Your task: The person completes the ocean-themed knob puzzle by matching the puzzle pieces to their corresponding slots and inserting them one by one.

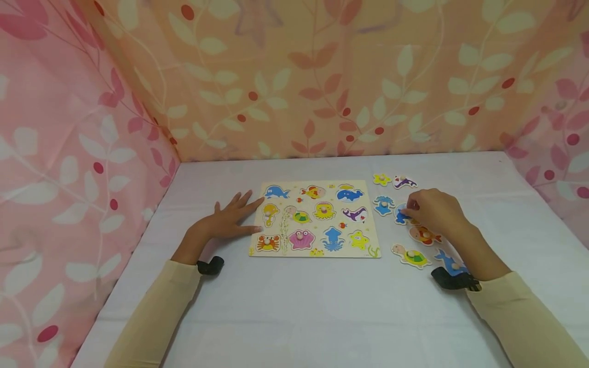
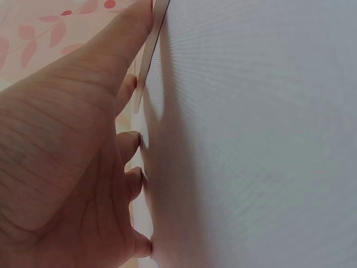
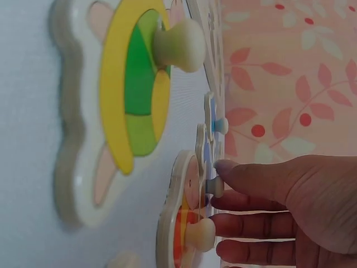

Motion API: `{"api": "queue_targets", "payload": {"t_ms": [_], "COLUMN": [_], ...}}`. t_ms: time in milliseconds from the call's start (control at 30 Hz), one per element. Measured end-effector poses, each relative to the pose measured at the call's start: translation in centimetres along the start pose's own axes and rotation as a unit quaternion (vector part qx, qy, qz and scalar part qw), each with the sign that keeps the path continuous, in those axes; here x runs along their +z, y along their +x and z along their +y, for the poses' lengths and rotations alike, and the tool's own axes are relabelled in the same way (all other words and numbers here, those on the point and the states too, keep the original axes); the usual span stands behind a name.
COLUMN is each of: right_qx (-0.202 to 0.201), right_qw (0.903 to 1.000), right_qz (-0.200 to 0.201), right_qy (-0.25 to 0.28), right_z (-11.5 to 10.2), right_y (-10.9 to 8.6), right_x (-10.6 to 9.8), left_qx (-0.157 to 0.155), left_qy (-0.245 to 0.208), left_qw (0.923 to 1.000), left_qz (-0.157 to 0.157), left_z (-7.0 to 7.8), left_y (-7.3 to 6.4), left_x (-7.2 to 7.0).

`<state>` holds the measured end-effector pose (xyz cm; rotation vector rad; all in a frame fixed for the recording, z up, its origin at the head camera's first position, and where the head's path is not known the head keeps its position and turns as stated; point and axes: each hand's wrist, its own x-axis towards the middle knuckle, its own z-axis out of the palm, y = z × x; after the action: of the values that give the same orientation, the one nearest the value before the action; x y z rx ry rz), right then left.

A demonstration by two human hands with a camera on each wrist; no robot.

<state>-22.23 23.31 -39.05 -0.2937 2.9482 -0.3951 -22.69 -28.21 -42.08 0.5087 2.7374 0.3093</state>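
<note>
My right hand (image 1: 437, 212) is over the loose pieces right of the board, its thumb and index finger pinching the knob of a blue whale puzzle piece (image 1: 401, 214). In the right wrist view the thumb lies on that knob (image 3: 215, 187), and the other fingers extend below it. Just nearer is an orange fish piece (image 1: 425, 235), with a turtle piece (image 1: 411, 256) in front of it. My left hand (image 1: 232, 219) lies with fingers spread at the left edge of the wooden sea-animal puzzle board (image 1: 331, 197), thumb and fingertips right at that edge.
Knobbed octopus (image 1: 324, 210), crab (image 1: 268, 243) and pink shell (image 1: 301, 239) pieces sit in the board. Around the right hand lie a squid piece (image 1: 383, 205), yellow starfish (image 1: 382, 179), purple whale (image 1: 404, 181) and blue dolphin (image 1: 446, 259). Patterned cloth (image 1: 294, 102) walls the white table (image 1: 294, 306).
</note>
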Motion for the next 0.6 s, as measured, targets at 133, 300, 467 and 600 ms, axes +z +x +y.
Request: {"api": "queue_targets", "payload": {"t_ms": [133, 300, 467, 600], "right_qx": [0.0, 0.0, -0.001, -0.008], "right_qw": [1.0, 0.9999, 0.9997, 0.9998], "right_qz": [-0.002, -0.012, -0.02, -0.015], "right_qy": [-0.003, 0.008, 0.012, 0.012], "right_z": [-0.12, -0.11, 0.13, 0.13], "right_y": [-0.02, 0.0, 0.17, 0.2], "right_x": [0.13, 0.39, 0.42, 0.29], "left_qx": [0.0, -0.003, -0.003, -0.004], "left_qy": [-0.001, 0.001, 0.001, 0.004], "left_qw": [1.0, 1.0, 1.0, 1.0], "left_qz": [-0.002, -0.003, -0.001, 0.001], "left_z": [0.14, 0.17, 0.18, 0.25], "left_y": [-0.09, -0.12, -0.11, -0.11], "left_x": [-0.03, 0.04, -0.03, -0.13]}}
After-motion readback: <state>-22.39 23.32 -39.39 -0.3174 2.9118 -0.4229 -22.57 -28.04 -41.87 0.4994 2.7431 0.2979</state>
